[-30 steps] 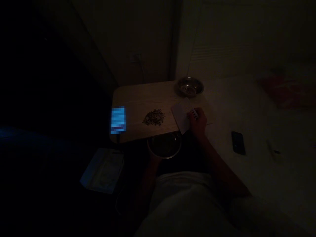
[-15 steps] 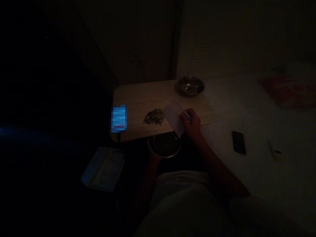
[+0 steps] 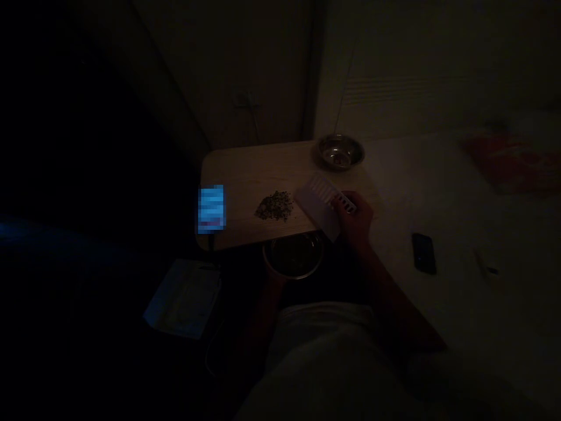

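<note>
Wooden table (image 3: 236, 169), with a heap of dark bits (image 3: 275, 206) near its middle. Below its near edge, the left hand (image 3: 276, 279) grips a bowl (image 3: 294, 255) by the rim. Right of the heap, the right hand (image 3: 357, 217) pinches a pale scraper (image 3: 318, 202) by its slotted edge.

You face a very dim room. Behind the far edge of the wood-grain table (image 3: 236, 164), a plain wall (image 3: 263, 47) carries an outlet (image 3: 243, 97) with a cord (image 3: 255, 124) hanging below it. A dark vertical strip (image 3: 310, 76) separates it from a paler, ridged panel (image 3: 385, 90). Faint blue light (image 3: 13, 229) shows at your far left.
</note>
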`<state>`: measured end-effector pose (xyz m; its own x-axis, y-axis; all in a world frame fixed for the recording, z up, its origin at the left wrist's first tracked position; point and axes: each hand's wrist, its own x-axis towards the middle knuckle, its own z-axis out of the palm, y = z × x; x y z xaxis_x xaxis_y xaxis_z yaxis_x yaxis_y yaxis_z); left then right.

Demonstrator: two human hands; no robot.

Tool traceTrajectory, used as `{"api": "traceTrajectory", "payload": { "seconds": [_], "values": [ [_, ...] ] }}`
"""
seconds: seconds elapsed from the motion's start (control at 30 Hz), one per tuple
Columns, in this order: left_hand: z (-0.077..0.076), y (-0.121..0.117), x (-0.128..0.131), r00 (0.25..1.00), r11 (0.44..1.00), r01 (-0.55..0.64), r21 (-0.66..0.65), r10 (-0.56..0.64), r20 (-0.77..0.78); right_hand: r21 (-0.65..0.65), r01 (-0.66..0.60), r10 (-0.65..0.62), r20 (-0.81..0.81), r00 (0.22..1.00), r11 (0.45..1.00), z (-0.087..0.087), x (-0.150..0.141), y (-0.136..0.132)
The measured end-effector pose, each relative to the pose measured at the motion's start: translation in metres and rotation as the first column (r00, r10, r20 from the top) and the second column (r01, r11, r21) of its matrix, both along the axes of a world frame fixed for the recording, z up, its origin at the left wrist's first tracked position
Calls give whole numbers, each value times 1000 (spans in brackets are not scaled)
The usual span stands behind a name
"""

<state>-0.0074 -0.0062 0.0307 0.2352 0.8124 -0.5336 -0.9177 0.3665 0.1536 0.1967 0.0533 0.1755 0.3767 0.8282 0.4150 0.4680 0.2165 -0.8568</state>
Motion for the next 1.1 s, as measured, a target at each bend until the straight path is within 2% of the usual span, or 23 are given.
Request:
{"api": "traceTrajectory", "payload": {
  "seconds": [0.2, 0.4, 0.6, 0.77, 0.93, 1.1],
  "values": [
    [-2, 3, -1, 998, 997, -44, -56, 41, -47, -21, 41, -42, -44, 998, 999, -2, 5, -3],
    [-2, 3, 1, 999, 999, -30, -15, 30, -40, -38, -46, 45, -12, 999, 998, -2, 1, -8],
    [-13, 4, -1, 1000, 1000, 13, -6, -13, -25, -50, -129, 127, -31, 991, 990, -4, -16, -10],
    [-20, 3, -2, 999, 999, -34, -43, 32, -35, 10, -137, 137, -73, 988, 991, 0, -22, -10],
    [-19, 5, 0, 998, 997, -63, -54, 62, -24, -25, -168, 166, -45, 985, 986, 0, -17, -9],
    [-17, 5, -1, 999, 998, -40, -38, 39, -23, -49, -221, 222, 13, 975, 974, -3, -17, -7]
  ]
}}
